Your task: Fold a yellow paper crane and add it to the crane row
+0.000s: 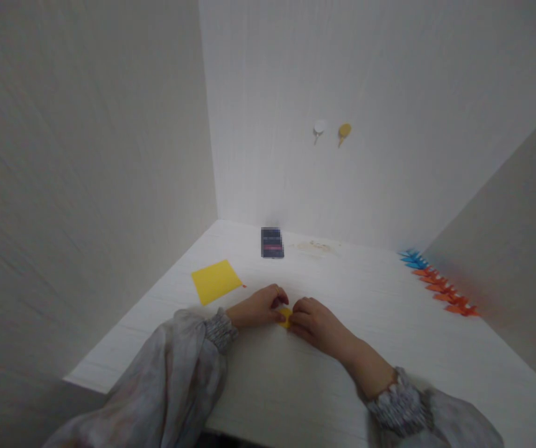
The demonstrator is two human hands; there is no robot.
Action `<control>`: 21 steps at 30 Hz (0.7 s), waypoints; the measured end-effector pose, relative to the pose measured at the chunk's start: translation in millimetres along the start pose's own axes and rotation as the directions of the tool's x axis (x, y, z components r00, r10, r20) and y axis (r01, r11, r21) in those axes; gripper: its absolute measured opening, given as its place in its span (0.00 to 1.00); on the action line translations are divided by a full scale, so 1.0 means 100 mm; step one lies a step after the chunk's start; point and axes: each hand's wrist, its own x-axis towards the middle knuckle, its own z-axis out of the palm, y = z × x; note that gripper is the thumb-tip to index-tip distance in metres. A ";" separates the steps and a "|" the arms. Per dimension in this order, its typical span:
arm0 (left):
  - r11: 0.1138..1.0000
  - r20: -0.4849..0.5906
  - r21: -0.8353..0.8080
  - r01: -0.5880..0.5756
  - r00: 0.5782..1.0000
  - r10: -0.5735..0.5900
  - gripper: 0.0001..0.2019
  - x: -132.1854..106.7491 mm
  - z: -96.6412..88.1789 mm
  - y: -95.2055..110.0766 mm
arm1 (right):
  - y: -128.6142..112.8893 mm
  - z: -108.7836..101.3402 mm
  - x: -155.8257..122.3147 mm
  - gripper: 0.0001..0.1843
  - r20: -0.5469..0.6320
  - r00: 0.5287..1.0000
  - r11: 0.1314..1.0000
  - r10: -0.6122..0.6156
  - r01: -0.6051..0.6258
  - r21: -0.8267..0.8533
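Note:
My left hand (pixel 258 306) and my right hand (pixel 314 323) meet at the middle of the white table (pixel 389 348). Both pinch a small folded piece of yellow paper (pixel 286 317) that lies on the tabletop between their fingertips. Most of the paper is hidden by the fingers. A flat square sheet of yellow paper (pixel 215 280) lies to the left, a little beyond my left hand.
A dark blurred rectangular object (pixel 272 242) sits at the back of the table. A row of folded orange paper shapes (pixel 445 292) and blue paper shapes (pixel 411 258) lines the right wall. Two small hooks, white (pixel 319 129) and yellow (pixel 344 131), stick to the back wall.

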 end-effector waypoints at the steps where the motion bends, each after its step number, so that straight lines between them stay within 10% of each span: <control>1: 1.000 0.000 0.003 -0.001 1.000 0.001 0.16 0.00 0.00 0.00 | -0.01 0.00 0.00 0.09 -0.002 1.000 1.000 -0.004 0.004 -0.012; 21: 0.998 0.023 0.045 -0.040 0.999 0.039 0.13 0.01 0.00 0.01 | -0.03 0.05 0.01 0.09 -0.040 0.995 0.995 -0.093 0.092 -0.032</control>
